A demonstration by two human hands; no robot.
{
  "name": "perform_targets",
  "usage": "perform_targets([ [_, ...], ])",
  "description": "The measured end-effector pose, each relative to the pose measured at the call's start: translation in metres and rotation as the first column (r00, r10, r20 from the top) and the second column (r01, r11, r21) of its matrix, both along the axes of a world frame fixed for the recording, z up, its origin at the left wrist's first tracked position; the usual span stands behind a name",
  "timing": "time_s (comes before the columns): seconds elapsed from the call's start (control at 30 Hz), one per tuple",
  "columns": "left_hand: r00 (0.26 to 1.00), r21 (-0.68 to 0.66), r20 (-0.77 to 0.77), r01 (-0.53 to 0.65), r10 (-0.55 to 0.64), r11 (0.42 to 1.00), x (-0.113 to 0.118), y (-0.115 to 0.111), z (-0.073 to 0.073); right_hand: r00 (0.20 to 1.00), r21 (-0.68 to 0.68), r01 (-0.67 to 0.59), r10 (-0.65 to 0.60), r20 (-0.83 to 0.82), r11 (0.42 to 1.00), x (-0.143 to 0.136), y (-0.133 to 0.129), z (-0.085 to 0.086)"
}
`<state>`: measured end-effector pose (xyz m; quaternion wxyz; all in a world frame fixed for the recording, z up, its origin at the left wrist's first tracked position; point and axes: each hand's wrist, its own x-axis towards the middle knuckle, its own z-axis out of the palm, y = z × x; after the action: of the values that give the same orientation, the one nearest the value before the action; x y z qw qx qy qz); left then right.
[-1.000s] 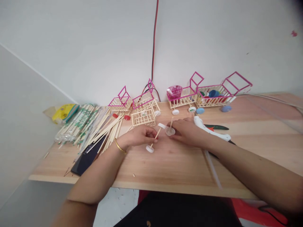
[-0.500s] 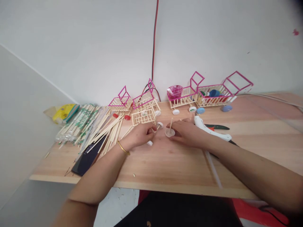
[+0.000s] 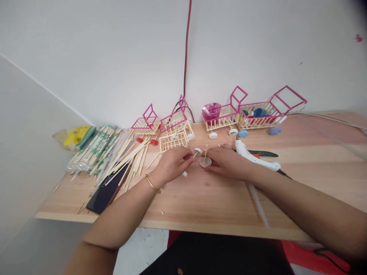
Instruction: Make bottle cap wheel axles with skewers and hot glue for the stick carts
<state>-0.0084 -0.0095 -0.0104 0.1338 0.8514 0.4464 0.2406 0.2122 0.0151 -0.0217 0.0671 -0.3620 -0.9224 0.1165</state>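
My left hand (image 3: 175, 164) pinches a short wooden stick with a white bottle cap (image 3: 197, 152) at its far end. My right hand (image 3: 225, 161) has its fingers closed round a clear round cap (image 3: 205, 162) with a stick standing upright in it, on the table. Another white cap (image 3: 185, 174) lies partly hidden under my left hand. Just behind my left hand is a small basket of pale sticks (image 3: 173, 142). To the right of my right hand lies a white glue gun (image 3: 256, 158).
Stick carts with pink handles (image 3: 220, 122) line the wall, one bearing a pink-stained cup (image 3: 212, 111). At the left lie loose sticks (image 3: 134, 156), bagged sticks (image 3: 96, 147), a yellow packet (image 3: 78, 137) and a dark phone (image 3: 104, 193). Dark-handled pliers (image 3: 266, 153) lie behind the glue gun.
My left hand has moved slightly right with the stick and white cap, closer to my right hand. My right hand has barely moved.
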Motion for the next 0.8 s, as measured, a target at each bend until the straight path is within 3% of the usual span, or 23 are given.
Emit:
perform_targets([
  [0.2, 0.993, 0.033, 0.06, 0.103, -0.105, 0.994, 0.003, -0.004, -0.0044, 1.0, -0.005, -0.01, 0.01, -0.007, 1.0, -0.0019, -0.0016, -0.0011],
  [0.8, 0.982, 0.018, -0.048, 0.184, -0.183, 0.983, 0.0086, -0.0055, -0.0086, 0.998, -0.057, -0.026, 0.022, -0.06, 0.998, -0.0072, -0.0071, -0.0001],
])
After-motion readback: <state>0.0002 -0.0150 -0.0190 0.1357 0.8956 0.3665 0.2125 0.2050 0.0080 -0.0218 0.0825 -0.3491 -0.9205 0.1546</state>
